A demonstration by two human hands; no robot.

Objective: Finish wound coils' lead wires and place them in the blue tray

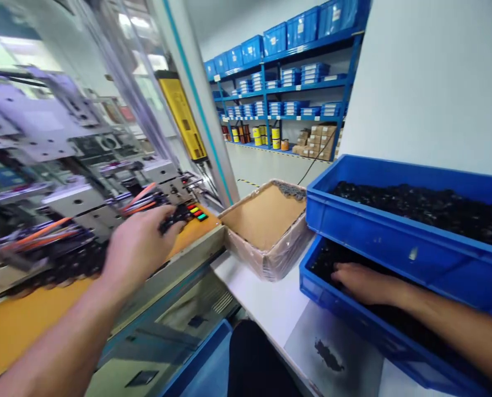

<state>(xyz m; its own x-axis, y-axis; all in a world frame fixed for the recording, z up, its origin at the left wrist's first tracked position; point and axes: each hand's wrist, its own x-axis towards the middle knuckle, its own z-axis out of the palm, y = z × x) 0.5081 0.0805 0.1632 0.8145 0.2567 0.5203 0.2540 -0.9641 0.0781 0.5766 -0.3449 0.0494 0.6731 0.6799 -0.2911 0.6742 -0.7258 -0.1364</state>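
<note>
My left hand (138, 248) reaches over the orange machine bed (18, 325) and is closed on a small black part (173, 219) beside a row of coloured buttons (196, 212). My right hand (363, 282) lies palm down inside the lower blue bin (332, 300), in a heap of small black parts (324, 256). Its fingers are curled into the parts, and what they hold is hidden. A second blue bin (394, 229) full of the same black parts is stacked above it.
An open cardboard box (266, 220) wrapped in plastic sits on the white table (270, 303) between the machine and the bins. A yellow light curtain (183, 118) stands on the machine frame. Blue shelving (287, 94) with bins and spools lines the back wall.
</note>
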